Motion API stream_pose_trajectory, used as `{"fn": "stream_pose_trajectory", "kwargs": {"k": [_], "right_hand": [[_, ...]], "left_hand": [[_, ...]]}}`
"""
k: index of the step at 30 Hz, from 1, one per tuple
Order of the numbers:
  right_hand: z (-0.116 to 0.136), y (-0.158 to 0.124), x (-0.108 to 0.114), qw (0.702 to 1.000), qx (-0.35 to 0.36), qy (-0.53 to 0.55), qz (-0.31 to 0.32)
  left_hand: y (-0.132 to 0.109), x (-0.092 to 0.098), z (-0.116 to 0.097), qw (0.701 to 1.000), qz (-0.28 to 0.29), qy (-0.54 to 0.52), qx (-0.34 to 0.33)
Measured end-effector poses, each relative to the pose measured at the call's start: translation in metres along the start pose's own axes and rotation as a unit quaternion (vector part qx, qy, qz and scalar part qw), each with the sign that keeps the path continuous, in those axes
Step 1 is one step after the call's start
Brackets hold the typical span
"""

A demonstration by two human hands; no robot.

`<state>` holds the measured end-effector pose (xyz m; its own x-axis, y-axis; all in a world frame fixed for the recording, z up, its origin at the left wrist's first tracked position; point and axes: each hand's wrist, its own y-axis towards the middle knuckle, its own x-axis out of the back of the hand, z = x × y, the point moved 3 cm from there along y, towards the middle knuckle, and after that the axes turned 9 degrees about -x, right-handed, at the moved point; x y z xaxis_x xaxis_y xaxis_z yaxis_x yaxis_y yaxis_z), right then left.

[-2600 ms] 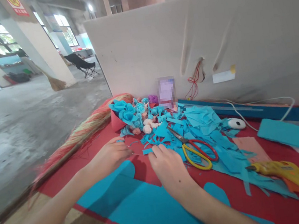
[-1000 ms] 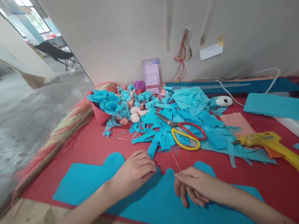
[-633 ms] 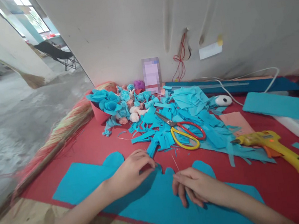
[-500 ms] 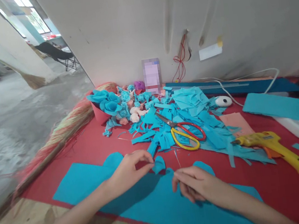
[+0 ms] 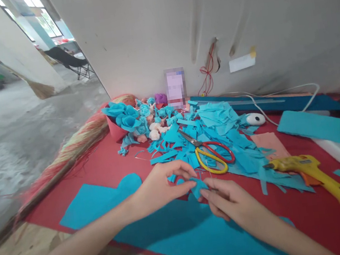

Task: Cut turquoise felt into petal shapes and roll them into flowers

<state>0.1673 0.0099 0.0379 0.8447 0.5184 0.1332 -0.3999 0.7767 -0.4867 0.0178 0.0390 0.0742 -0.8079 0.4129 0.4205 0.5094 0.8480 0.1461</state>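
A small curved piece of blue crepe paper is held between both hands, above a large blue paper sheet. My left hand pinches its upper left side with thumb and fingers. From the right, my right hand grips the other side, its fingers curled. A thin wire-like strand rises by the right fingertips; whether it is held I cannot tell. Just beyond the hands lie scissors with one red and one yellow handle, on a heap of blue paper strips.
Blue paper flowers stand in a red holder at the back left, beside several small blue and pink ones. A yellow glue gun lies on the right, its cord trailing off. Along the left edge runs a straw bundle. A wall rises behind.
My left hand has moved right and my right hand has closed in. Both now hold the small blue paper piece, which was by the left fingertips before.
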Motion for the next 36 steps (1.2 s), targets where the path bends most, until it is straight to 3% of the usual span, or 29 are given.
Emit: {"fn": "stream_pose_trajectory", "kwargs": {"k": [3, 5, 8, 11, 15, 21, 27, 32, 36], "right_hand": [[-0.001, 0.002, 0.008, 0.999, 0.012, -0.039, -0.022], [-0.003, 0.002, 0.014, 0.995, -0.005, -0.099, -0.023], [-0.009, 0.003, 0.017, 0.983, -0.037, -0.178, 0.023], [-0.017, 0.006, 0.015, 0.975, -0.053, -0.209, 0.055], [-0.025, 0.009, 0.009, 0.966, -0.062, -0.238, 0.077], [-0.030, 0.009, 0.008, 0.966, -0.064, -0.237, 0.079], [-0.028, 0.012, 0.008, 0.978, -0.080, -0.179, 0.075], [-0.018, 0.026, 0.007, 0.987, -0.087, -0.131, 0.031], [-0.007, 0.035, 0.000, 0.992, -0.088, -0.089, 0.028]], "left_hand": [[-0.005, 0.001, 0.007, 0.996, 0.027, 0.080, -0.041], [-0.010, 0.000, 0.014, 0.977, 0.086, 0.174, -0.092], [-0.021, -0.003, 0.030, 0.938, 0.182, 0.261, -0.141], [-0.030, -0.005, 0.042, 0.917, 0.209, 0.302, -0.157], [-0.036, -0.007, 0.045, 0.912, 0.212, 0.321, -0.142], [-0.037, -0.008, 0.047, 0.936, 0.184, 0.293, -0.071], [-0.036, -0.011, 0.048, 0.943, 0.157, 0.284, -0.068], [-0.041, -0.013, 0.044, 0.947, 0.149, 0.274, -0.071], [-0.043, -0.011, 0.042, 0.961, 0.104, 0.246, -0.065]]}}
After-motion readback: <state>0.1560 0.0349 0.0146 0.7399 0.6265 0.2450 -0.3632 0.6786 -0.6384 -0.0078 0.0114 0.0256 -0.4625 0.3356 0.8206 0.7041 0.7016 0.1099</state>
